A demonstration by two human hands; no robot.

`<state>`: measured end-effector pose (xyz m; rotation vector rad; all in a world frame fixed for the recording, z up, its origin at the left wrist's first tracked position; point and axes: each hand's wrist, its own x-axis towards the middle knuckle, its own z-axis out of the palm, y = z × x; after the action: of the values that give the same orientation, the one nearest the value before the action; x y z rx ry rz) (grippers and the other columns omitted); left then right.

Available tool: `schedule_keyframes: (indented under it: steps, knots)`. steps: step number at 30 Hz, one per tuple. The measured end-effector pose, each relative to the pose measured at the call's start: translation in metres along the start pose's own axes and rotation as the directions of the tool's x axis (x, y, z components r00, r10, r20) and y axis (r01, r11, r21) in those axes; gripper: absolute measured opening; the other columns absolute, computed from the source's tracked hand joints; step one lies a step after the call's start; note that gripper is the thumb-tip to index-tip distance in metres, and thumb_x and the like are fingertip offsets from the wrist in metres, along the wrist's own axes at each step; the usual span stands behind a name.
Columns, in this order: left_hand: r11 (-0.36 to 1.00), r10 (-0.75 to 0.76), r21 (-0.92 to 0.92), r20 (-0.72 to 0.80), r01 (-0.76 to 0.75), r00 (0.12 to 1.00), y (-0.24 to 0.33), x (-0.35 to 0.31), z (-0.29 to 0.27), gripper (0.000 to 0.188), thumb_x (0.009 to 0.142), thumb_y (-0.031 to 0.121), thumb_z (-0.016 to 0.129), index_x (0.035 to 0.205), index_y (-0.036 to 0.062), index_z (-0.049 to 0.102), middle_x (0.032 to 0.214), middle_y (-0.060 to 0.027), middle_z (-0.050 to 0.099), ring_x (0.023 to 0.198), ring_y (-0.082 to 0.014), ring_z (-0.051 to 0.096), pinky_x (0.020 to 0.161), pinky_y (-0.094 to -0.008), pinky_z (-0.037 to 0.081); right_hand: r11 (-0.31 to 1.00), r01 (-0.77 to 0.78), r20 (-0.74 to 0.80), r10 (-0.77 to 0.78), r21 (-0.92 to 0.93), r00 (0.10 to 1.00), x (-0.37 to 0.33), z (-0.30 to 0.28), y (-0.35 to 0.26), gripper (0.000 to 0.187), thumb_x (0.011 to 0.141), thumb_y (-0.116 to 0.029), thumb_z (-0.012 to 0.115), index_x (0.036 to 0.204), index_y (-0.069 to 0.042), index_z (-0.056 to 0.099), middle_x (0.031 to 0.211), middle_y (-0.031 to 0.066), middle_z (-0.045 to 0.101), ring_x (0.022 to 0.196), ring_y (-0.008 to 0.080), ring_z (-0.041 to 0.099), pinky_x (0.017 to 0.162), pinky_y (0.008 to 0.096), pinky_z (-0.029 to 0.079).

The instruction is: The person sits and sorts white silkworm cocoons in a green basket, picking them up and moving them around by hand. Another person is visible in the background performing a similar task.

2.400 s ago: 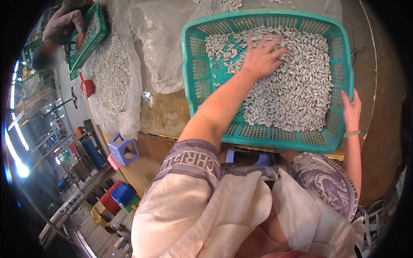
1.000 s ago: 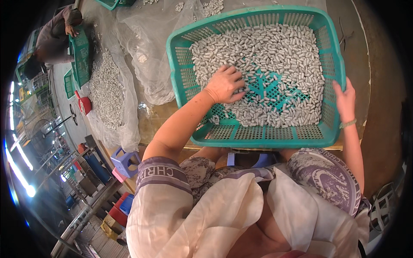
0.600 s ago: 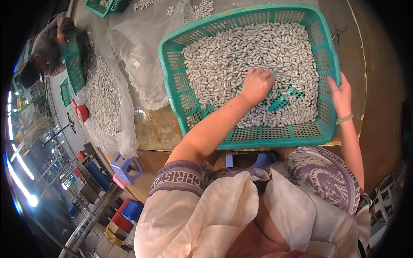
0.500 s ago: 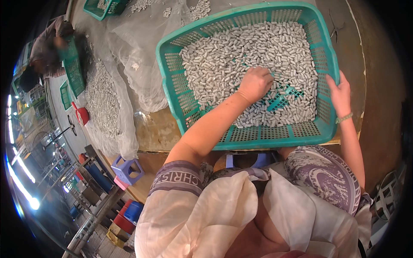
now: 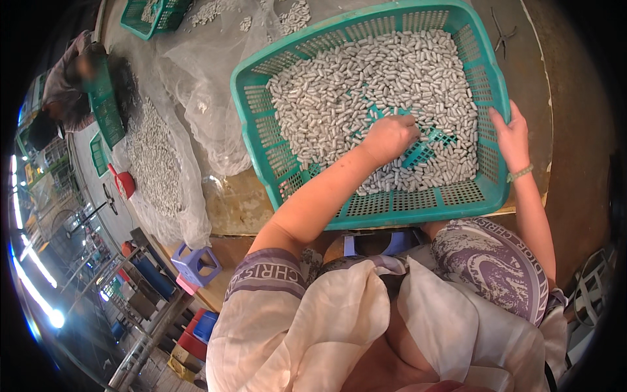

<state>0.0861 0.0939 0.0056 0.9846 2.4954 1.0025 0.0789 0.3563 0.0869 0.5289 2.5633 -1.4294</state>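
A large green plastic basket [image 5: 418, 219] with mesh walls stands tilted towards me on the table edge, holding a layer of small silvery-grey capsule-shaped pieces [image 5: 326, 98]. My left hand [image 5: 392, 138] is down among the pieces near the basket's middle, fingers curled together; whatever lies between the fingertips is hidden. Around that hand the pieces are parted, and the green basket floor [image 5: 421, 153] shows through. At the right wall, my right hand [image 5: 513, 138] grips the rim, with the thumb on the inner side.
Clear plastic sheeting [image 5: 215, 124] and a heap of similar pieces [image 5: 155, 157] lie left, near a red scoop [image 5: 122, 181]. Another person [image 5: 72, 85] handles a green basket [image 5: 106, 108] there. Pliers [image 5: 501, 36] lie at the far right. A purple stool [image 5: 196, 263] stands below.
My left hand has shifted slightly right and nearer to me through the pieces. More basket floor shows beyond it. The right hand keeps its hold on the rim, and the whole view has shifted slightly.
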Motion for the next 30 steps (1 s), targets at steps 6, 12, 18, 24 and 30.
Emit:
schedule_keyframes:
  steps: [6, 12, 18, 24, 30]
  knots:
    - [0.982, -0.011, 0.189, 0.049, 0.002, 0.999, 0.0, 0.001, 0.005, 0.007, 0.072, 0.014, 0.068, 0.073, 0.009, 0.063, 0.078, -0.0046, 0.056, 0.073, -0.0231, 0.06, 0.062, -0.0348, 0.05, 1.0, 0.0, -0.007, 0.0, 0.01, 1.0, 0.0, -0.001, 0.002, 0.025, 0.085, -0.017, 0.06, 0.1, 0.003, 0.058, 0.081, 0.0076, 0.066, 0.072, 0.0125, 0.058, 0.068, 0.0283, 0.046]
    - [0.894, -0.179, -0.389, 0.139, 0.22, 0.974, 0.001, 0.006, -0.006, 0.008, 0.071, 0.005, 0.065, 0.074, 0.0048, 0.058, 0.085, -0.006, 0.06, 0.074, -0.0195, 0.061, 0.063, -0.0301, 0.049, 0.999, -0.006, -0.003, 0.006, -0.05, 1.0, 0.001, -0.001, 0.001, 0.024, 0.083, -0.016, 0.059, 0.099, 0.002, 0.058, 0.079, 0.0082, 0.065, 0.071, 0.0131, 0.058, 0.067, 0.0292, 0.045]
    - [0.26, -0.306, -0.907, 0.248, 0.331, 0.919, -0.012, 0.015, -0.025, 0.012, 0.074, 0.0, 0.059, 0.086, 0.0011, 0.057, 0.084, -0.0059, 0.058, 0.073, -0.0104, 0.055, 0.066, -0.0255, 0.046, 0.998, -0.001, -0.018, 0.0, -0.059, 1.0, 0.002, -0.001, 0.002, 0.024, 0.083, -0.017, 0.059, 0.099, 0.002, 0.058, 0.079, 0.0084, 0.065, 0.07, 0.0138, 0.058, 0.067, 0.0294, 0.045]
    - [0.977, -0.138, -0.173, -0.073, 0.124, 0.988, 0.002, 0.019, 0.005, 0.004, 0.072, 0.005, 0.067, 0.075, 0.0044, 0.064, 0.081, -0.0069, 0.061, 0.073, -0.0233, 0.062, 0.063, -0.0316, 0.05, 0.999, 0.003, -0.014, -0.003, -0.054, 1.0, 0.004, 0.0, 0.004, 0.025, 0.083, -0.017, 0.06, 0.099, 0.001, 0.059, 0.079, 0.0084, 0.065, 0.07, 0.0138, 0.058, 0.067, 0.0294, 0.045]
    - [0.992, 0.071, 0.118, -0.193, -0.049, 0.979, 0.001, 0.023, 0.019, 0.008, 0.072, 0.011, 0.066, 0.075, 0.0072, 0.061, 0.07, -0.0065, 0.052, 0.068, -0.0248, 0.058, 0.06, -0.0362, 0.049, 0.999, 0.012, -0.019, -0.013, -0.038, 1.0, 0.004, 0.0, 0.008, 0.024, 0.083, -0.017, 0.06, 0.1, 0.001, 0.059, 0.079, 0.0083, 0.065, 0.07, 0.0136, 0.059, 0.067, 0.0295, 0.046]
